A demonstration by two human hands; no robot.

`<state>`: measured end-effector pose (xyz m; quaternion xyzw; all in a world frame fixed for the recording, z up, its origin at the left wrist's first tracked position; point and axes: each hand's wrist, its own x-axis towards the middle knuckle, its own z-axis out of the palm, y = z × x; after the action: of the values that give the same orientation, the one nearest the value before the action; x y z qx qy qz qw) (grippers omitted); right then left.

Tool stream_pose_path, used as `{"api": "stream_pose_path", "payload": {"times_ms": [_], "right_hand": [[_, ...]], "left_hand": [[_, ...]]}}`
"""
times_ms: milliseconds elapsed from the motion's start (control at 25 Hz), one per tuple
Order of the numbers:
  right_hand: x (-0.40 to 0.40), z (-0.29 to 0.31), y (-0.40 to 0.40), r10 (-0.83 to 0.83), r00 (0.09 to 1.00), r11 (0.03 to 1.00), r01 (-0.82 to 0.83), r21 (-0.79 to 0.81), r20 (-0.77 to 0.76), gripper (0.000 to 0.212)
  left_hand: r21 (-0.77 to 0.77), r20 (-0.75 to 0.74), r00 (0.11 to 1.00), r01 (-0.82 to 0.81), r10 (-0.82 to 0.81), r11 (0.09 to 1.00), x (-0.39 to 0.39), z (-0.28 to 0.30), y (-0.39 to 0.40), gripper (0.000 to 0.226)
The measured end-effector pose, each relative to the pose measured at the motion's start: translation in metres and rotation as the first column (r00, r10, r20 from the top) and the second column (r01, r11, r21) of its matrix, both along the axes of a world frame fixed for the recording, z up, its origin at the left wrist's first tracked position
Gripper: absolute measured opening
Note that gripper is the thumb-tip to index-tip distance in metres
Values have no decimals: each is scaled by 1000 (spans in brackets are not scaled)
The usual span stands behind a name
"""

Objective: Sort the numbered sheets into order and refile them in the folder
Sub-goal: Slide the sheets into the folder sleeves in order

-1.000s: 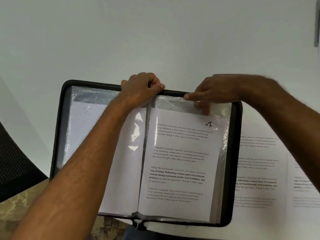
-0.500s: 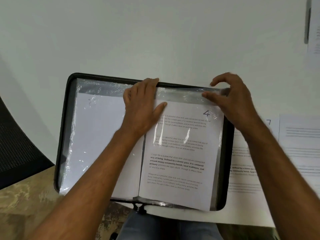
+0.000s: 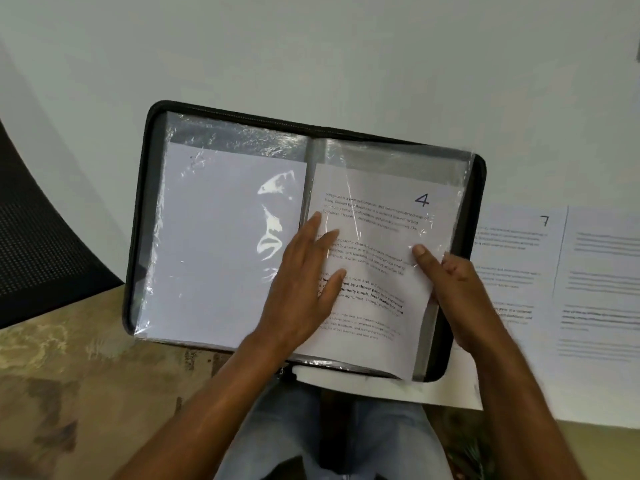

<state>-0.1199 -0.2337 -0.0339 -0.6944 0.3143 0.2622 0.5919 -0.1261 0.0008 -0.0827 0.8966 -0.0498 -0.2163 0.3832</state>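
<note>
Both hands have come down from the top edge of the folder (image 3: 479,174) since half a second ago. My left hand (image 3: 298,289), which lay near the top of the spine, now rests lower, flat with fingers straight and spread, pressing on the left part of the sheet marked 4 (image 3: 377,220) in its clear sleeve (image 3: 391,157). My right hand (image 3: 450,275), earlier pinching the sleeve's top right corner, now grips the sleeve's right edge at mid-height, thumb on top and fingers curled beneath; that edge is lifted off the folder's right half. Sheet 4 sits inside the sleeve, between my two hands, slightly tilted. Left of my left hand, the opposite sleeve holds a blank-facing sheet (image 3: 221,244). Right of my right hand, the sheet marked 7 (image 3: 516,258) lies on the white table (image 3: 311,57), partly under the folder, with another printed sheet (image 3: 602,271) beyond it, its number not in view.
</note>
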Motion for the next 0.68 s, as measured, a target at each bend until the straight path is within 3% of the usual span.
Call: {"api": "stream_pose_path", "payload": {"times_ms": [80,120,200,280,400,440,600,680], "right_hand": [[2,4,5,7,999,1000,-6,29,-41,56],[5,7,8,-20,999,997,23,69,-42,60],[9,10,18,-146,989,956,151,253,-37,36],[14,13,35,-228,973,862,217,459,-32,33],[14,7,68,-101,995,873,84,480,9,90],[13,7,79,-28,999,888,18,460,15,99],[13,8,117,307,948,879,-317,355,85,66],[19,13,135,447,882,832,-471,294,148,70]], "left_hand": [[-93,-32,993,-118,115,989,1,6,1,58],[-155,-59,981,-194,187,969,6,11,2,54],[-261,-185,930,-358,317,897,19,20,9,42],[-307,-355,860,-478,367,823,34,27,21,30],[-329,-556,765,-561,324,760,49,38,43,29],[-322,-601,737,-577,308,751,52,42,50,32],[-273,-695,649,-637,310,721,57,52,86,51],[-236,-695,627,-661,352,712,56,54,107,62]]}}
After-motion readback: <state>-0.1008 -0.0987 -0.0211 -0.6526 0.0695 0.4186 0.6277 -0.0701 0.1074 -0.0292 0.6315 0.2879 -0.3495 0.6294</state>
